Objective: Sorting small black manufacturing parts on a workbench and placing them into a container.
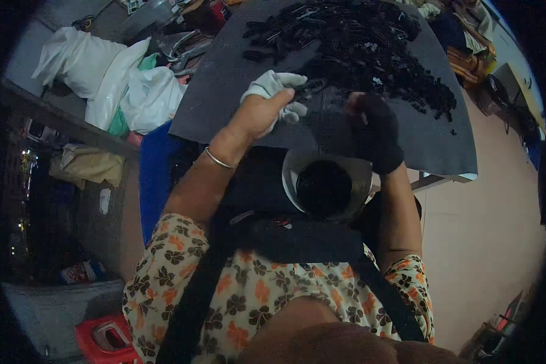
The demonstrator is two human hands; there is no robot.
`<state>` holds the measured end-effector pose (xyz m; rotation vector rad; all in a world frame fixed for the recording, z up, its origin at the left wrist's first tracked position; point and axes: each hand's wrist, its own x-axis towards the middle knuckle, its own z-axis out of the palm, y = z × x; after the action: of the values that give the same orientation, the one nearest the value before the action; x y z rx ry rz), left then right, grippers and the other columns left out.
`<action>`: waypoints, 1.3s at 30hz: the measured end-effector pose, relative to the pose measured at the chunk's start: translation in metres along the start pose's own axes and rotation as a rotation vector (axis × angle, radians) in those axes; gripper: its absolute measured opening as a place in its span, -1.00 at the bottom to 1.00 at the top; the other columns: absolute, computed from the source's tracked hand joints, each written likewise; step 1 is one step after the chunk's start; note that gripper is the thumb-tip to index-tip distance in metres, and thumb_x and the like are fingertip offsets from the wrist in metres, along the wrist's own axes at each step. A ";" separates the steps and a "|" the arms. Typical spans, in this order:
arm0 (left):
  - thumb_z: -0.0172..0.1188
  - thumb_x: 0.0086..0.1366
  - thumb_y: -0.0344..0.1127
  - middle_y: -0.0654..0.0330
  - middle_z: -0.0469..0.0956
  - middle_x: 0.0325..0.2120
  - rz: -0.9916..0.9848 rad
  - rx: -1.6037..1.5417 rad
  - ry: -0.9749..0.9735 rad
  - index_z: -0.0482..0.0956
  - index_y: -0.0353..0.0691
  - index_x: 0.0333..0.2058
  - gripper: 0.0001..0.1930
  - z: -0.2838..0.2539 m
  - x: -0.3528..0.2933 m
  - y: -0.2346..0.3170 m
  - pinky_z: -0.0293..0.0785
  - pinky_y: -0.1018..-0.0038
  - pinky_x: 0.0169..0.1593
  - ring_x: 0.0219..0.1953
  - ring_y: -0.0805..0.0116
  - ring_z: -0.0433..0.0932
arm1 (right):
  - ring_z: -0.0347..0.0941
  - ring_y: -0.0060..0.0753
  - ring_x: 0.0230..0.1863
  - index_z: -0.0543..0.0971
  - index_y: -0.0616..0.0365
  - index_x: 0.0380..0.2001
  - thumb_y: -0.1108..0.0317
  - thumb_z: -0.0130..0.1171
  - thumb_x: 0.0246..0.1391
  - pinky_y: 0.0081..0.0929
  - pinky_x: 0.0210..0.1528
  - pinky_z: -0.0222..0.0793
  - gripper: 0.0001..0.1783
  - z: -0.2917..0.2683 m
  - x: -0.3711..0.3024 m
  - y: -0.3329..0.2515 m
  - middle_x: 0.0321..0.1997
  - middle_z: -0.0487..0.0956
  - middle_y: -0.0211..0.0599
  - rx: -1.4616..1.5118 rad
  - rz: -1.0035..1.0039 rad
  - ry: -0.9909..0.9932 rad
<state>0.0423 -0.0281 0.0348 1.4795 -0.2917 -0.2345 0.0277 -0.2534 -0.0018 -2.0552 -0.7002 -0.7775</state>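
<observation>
My left hand, in a white glove that leaves the thumb bare, is closed on a small black piece over the near part of the grey table. Its exact kind is too dark to make out. To the right, my right hand wears a black glove with bare fingertips. It is raised at about the same height, apart from the left, and its fingers are smeared by motion. Beyond both hands spreads a heap of small black parts. A pale bowl with dark contents sits below and between my hands, close to my lap.
The grey tabletop ends just below my hands. White sacks and plastic bags stand at the left. A red stool is at lower left. Brown wooden things lie at the far right, beside a pale floor.
</observation>
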 end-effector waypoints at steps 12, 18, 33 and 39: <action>0.17 0.05 -0.57 0.12 0.50 -0.20 0.398 0.259 0.094 0.51 -0.31 -0.23 -0.75 0.027 -0.009 -0.009 0.41 0.50 -0.08 -0.15 0.38 0.47 | 0.47 -0.22 -0.31 0.48 0.17 -0.40 0.63 0.14 -0.25 -0.43 -0.28 0.36 -0.76 0.006 0.000 -0.016 -0.35 0.51 -0.23 0.072 -0.096 0.029; 0.17 0.00 -0.61 0.04 0.43 -0.08 0.613 0.849 0.092 0.49 -0.29 -0.19 -0.67 0.023 -0.012 -0.006 0.25 0.46 0.09 -0.02 0.33 0.41 | 0.47 -0.24 -0.33 0.47 0.17 -0.44 0.64 0.13 -0.27 -0.43 -0.30 0.36 -0.77 0.011 -0.006 -0.013 -0.37 0.51 -0.23 0.079 -0.062 0.011; 0.10 0.15 -0.50 0.13 0.49 -0.20 0.026 0.356 -0.075 0.39 -0.35 -0.10 -0.70 0.042 -0.018 0.018 0.51 0.59 -0.32 -0.37 0.51 0.49 | 0.44 -0.13 -0.31 0.47 0.10 -0.42 0.53 0.13 -0.22 -0.30 -0.31 0.36 -0.81 0.001 -0.003 -0.021 -0.26 0.50 -0.21 -0.145 -0.171 -0.096; 0.10 0.16 -0.49 0.17 0.52 -0.27 0.135 0.342 0.039 0.47 -0.34 -0.18 -0.78 0.032 -0.025 0.003 0.47 0.61 -0.39 -0.39 0.54 0.48 | 0.43 -0.13 -0.28 0.47 0.09 -0.37 0.50 0.15 -0.26 -0.30 -0.29 0.35 -0.74 0.004 -0.004 -0.025 -0.24 0.49 -0.24 -0.190 -0.286 -0.112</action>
<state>0.0082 -0.0501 0.0383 1.7917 -0.4142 -0.0472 0.0082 -0.2383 0.0056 -2.2109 -1.0336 -0.9245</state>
